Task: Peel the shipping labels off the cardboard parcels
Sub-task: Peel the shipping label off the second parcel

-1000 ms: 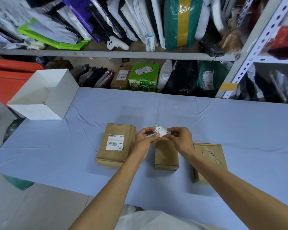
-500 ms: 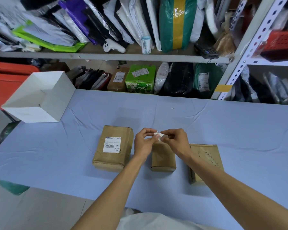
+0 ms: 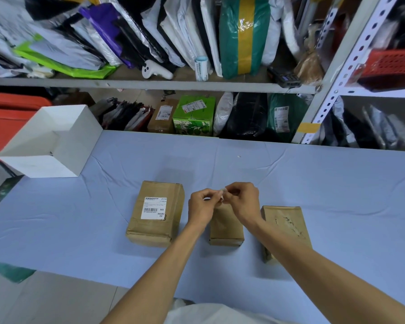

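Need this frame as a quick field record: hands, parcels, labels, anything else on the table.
left hand: pinches crumpled label scrap
right hand: pinches same scrap, above middle parcel
left parcel: shipping label on top, unpeeled
middle parcel: no label on the visible top
right parcel: top surface torn, no label
white box: open, far left on table

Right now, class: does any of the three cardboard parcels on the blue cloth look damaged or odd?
Yes. The right parcel is scuffed on top, its surface ripped in ragged streaks. The left parcel looks sound, its label flat and whole.
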A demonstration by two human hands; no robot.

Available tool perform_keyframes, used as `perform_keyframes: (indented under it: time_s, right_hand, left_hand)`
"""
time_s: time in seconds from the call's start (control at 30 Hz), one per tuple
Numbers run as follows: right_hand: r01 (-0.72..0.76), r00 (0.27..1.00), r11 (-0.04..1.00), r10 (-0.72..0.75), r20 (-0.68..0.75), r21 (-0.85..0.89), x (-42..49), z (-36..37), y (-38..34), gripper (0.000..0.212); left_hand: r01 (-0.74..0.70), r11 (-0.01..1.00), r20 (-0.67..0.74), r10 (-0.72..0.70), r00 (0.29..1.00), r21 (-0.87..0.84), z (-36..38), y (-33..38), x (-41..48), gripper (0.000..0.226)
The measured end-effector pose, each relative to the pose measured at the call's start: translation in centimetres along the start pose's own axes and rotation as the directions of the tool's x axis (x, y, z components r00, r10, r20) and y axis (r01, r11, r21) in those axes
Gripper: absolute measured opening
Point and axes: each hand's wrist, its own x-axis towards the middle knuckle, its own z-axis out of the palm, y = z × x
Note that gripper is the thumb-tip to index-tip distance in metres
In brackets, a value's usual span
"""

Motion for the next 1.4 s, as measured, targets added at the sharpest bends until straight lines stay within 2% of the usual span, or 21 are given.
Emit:
perform_keyframes:
  time_s: [0.2,0.37,0.47,0.67,0.77,0.83,0.97,1.13,1.3,1.4]
  right_hand:
    - [-0.011,0.999,1.000,0.011,-0.044,-0.011,0.2,0.0,-0.5,0.013]
    - [-0.089,0.991,0.996,0.090,-0.096,0.020,0.0,-0.1,-0.8,0.014]
    - [-0.070,0.992,0.997,0.073,-0.099,0.035,0.1,-0.5,-0.9,0.011]
    - [0.009,0.999,0.992,-0.004,0.042,-0.122,0.2,-0.5,-0.2,0.028]
    - [0.000,0.989,0.991,0.020,0.144,-0.135,0.9,-1.3,0.1,0.019]
    - [0.014,0.981,0.987,0.017,0.191,-0.160,1.2,-1.6,0.1,0.016]
    - [0.081,0.993,0.946,-0.051,0.105,-0.313,1.2,-2.0,0.1,0.012]
    - [0.089,0.987,0.988,-0.069,0.146,-0.130,1.3,-2.8,-0.2,0.006]
    - [0.102,0.982,0.994,-0.093,0.162,-0.044,1.8,-3.4,-0.7,0.014]
    - [0.113,0.988,0.994,-0.112,0.109,-0.002,2.0,-3.3,-0.4,0.010]
  left_hand:
    - [0.009,1.000,0.025,-0.008,1.000,-0.030,0.4,0.2,0.2,0.021]
    - [0.049,0.999,0.062,-0.048,0.997,-0.012,0.2,0.7,0.9,0.014]
    - [0.072,0.995,0.087,-0.066,0.994,-0.066,0.0,1.1,1.1,0.022]
    - [0.033,0.999,0.060,-0.031,0.998,-0.028,-0.4,0.1,1.5,0.015]
    - [0.034,0.999,0.054,-0.035,0.998,0.026,-0.5,-0.9,1.6,0.021]
    - [0.067,0.998,0.049,-0.067,0.997,0.005,-0.4,-0.8,1.2,0.017]
    - [0.155,0.974,0.042,-0.151,0.988,-0.165,0.4,0.5,0.4,0.009]
    - [0.152,0.976,0.076,-0.141,0.987,-0.158,0.5,1.3,0.5,0.010]
    - [0.137,0.977,0.168,-0.110,0.980,-0.162,0.2,2.5,0.2,0.008]
    - [0.152,0.975,0.177,-0.123,0.977,-0.162,0.4,2.7,0.3,0.016]
